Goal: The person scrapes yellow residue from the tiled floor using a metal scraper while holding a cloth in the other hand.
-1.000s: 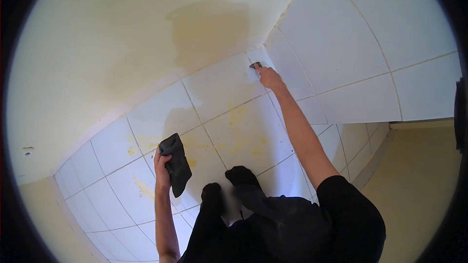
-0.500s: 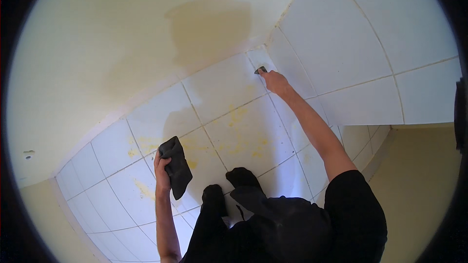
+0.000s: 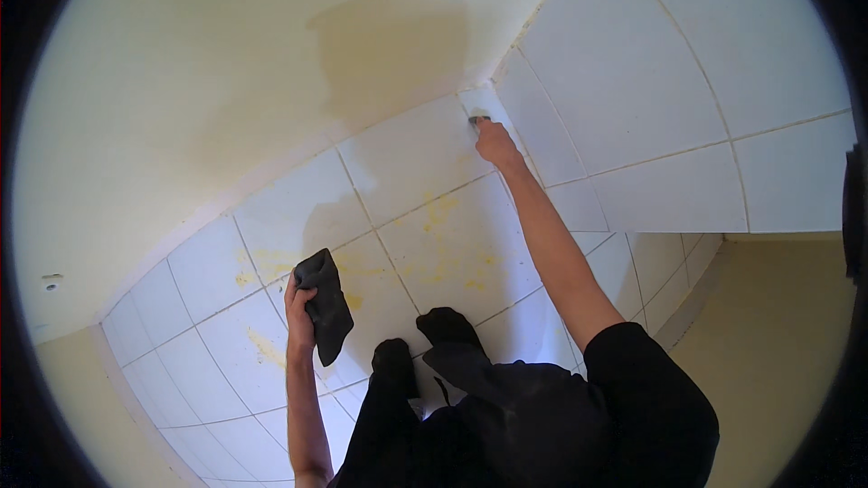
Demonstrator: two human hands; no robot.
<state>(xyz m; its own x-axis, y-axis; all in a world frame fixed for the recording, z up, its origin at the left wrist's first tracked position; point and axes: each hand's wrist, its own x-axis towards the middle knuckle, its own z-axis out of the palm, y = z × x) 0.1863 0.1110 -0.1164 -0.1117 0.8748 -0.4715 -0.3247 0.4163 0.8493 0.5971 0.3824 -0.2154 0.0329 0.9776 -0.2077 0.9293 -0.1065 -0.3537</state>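
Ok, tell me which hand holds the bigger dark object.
The left hand: it grips the large dark grey cloth-like thing. The right hand, near the wall corner, holds only a small dark piece.

A floor of shiny white ceramic tiles, crossed by thin brownish grout lines, spans the middle of the head view. Patchy yellow smears mark it from the centre toward four o'clock, with more between eight and nine o'clock. Two black-covered feet stand on the tiles: the right foot at six o'clock, the left foot between six and seven. A small dark pad is at one o'clock, against the corner tile.
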